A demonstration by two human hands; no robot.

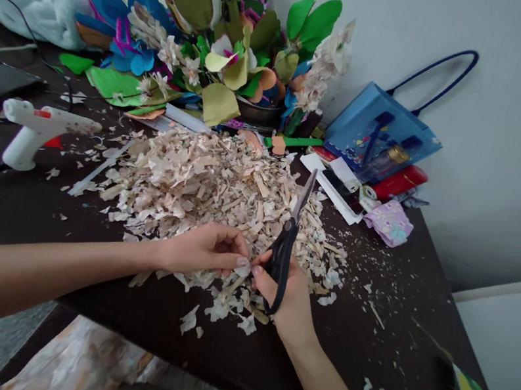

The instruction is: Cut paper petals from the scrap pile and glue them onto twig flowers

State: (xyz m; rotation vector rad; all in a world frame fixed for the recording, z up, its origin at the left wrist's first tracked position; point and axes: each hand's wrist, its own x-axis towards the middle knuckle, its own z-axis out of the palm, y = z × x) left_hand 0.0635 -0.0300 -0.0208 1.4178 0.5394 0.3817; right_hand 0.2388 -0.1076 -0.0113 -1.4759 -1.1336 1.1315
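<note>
Both hands are close together over the near edge of a big heap of pale scraps (198, 175) on the dark table (256, 367). The left hand (206, 249) comes in from the side with thumb and fingers pinched on a small whitish scrap (242, 268). The right hand (292, 297) is wrapped round the black handles of a pair of scissors (287, 239), its thumb and fingertip right up by that same scrap; whether they grip it too, I can't tell. The scissors point away from the person, blades together, their tips over the heap's far right side.

Over to the left of the heap stands a white glue gun (31, 133), a clear stick (99, 169) lying between the two. Behind the heap rises a crowd of bright artificial flowers (232, 67). A blue bag (352, 127) leans by the wall at the right, with a crumpled lilac bundle (389, 222) in front of it.
</note>
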